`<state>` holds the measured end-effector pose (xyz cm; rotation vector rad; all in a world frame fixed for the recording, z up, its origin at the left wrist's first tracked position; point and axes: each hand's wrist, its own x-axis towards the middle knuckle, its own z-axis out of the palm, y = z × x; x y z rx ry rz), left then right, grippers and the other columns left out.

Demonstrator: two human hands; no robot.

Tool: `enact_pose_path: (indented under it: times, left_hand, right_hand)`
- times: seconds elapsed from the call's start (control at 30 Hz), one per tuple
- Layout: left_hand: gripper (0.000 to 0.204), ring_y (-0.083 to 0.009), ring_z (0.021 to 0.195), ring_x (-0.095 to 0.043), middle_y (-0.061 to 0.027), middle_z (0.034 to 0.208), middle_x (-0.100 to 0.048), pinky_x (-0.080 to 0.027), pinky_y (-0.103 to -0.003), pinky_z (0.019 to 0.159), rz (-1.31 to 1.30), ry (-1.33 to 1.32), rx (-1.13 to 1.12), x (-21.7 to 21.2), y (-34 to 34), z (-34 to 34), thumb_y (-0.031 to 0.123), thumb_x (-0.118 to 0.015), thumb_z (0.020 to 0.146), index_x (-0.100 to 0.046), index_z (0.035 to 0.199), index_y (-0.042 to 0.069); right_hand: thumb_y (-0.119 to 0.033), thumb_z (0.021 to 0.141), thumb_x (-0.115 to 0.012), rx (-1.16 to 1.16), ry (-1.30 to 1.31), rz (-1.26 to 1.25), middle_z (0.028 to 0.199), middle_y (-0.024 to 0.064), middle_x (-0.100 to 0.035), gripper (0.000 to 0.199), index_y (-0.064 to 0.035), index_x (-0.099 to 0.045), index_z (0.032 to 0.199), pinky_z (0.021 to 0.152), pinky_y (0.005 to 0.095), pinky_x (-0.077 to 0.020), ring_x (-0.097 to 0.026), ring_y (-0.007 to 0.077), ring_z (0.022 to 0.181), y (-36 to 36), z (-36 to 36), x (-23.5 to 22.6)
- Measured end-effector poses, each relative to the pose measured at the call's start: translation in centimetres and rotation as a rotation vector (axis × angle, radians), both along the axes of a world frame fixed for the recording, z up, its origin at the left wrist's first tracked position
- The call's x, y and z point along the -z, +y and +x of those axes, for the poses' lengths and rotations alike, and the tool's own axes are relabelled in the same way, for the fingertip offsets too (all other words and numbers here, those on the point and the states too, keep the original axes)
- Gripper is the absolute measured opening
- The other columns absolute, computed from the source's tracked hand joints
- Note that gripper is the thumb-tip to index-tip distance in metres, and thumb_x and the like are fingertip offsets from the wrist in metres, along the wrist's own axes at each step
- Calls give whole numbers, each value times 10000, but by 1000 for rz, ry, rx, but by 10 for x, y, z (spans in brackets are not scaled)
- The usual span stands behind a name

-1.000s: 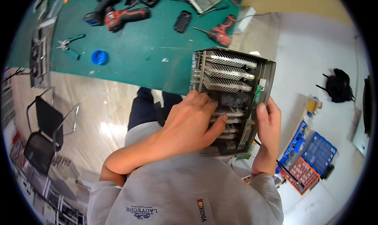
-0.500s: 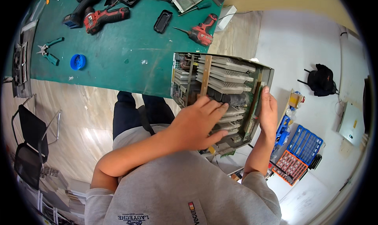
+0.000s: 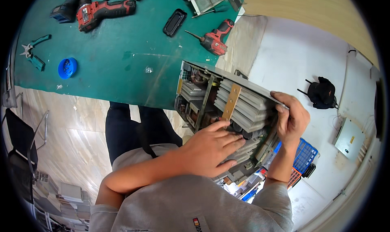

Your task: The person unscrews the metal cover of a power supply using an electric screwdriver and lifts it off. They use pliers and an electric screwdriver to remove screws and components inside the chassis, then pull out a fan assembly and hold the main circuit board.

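An open metal equipment chassis [image 3: 248, 81] stands tilted at the bench's right front corner. Grey finned heat sinks [image 3: 239, 106] fill much of it, and a flat copper bar [image 3: 231, 102] with holes crosses them. Dark cylinders [image 3: 241, 130] sit below the upper fins. Reaching across my body, my left hand [image 3: 211, 148] lies over the chassis with its fingers stretched out and a fingertip at the copper bar's lower end. My right hand [image 3: 291, 116] is closed around the chassis's upper right edge, thumb inside and fingers over the outer panel. My left palm hides part of the interior.
On the green bench [image 3: 122, 69] lie a red-and-black drill [image 3: 103, 12], a second red driver [image 3: 215, 39], a black tray [image 3: 175, 22], pliers [image 3: 34, 53] and a blue cup [image 3: 67, 68]. A black chair [image 3: 22, 142] stands left; organizer bins [image 3: 304, 155] are at right.
My right hand has shifted from the chassis's right side to its upper right edge and closed there. The chassis has turned and tilted. My left hand stays over the interior.
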<state>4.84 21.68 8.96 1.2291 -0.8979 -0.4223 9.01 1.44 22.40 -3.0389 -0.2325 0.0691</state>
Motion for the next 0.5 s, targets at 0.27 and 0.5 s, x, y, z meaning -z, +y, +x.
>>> enact_pose_path:
  times: [0.27, 0.5]
  left_hand:
    - [614, -242, 1127, -599, -159, 1239, -616, -404, -383, 1008, -45, 75, 91, 12, 1, 12, 177, -629, 710, -548, 1291, -8]
    - [629, -243, 1129, -597, -156, 1267, -604, -399, -381, 1018, -41, 90, 123, 15, -1, 15, 184, -627, 695, -550, 1289, -7]
  right_hand:
    - [-217, 951, -566, 106, -118, -101, 807, 105, -707, 257, -1, -622, 822, 656, 295, -522, -683, 253, 694, -1, 6, 14]
    - [-394, 980, -516, 111, -93, -58, 791, 128, -706, 436, 3, -603, 822, 679, 301, -531, -689, 257, 703, -3, 8, 16]
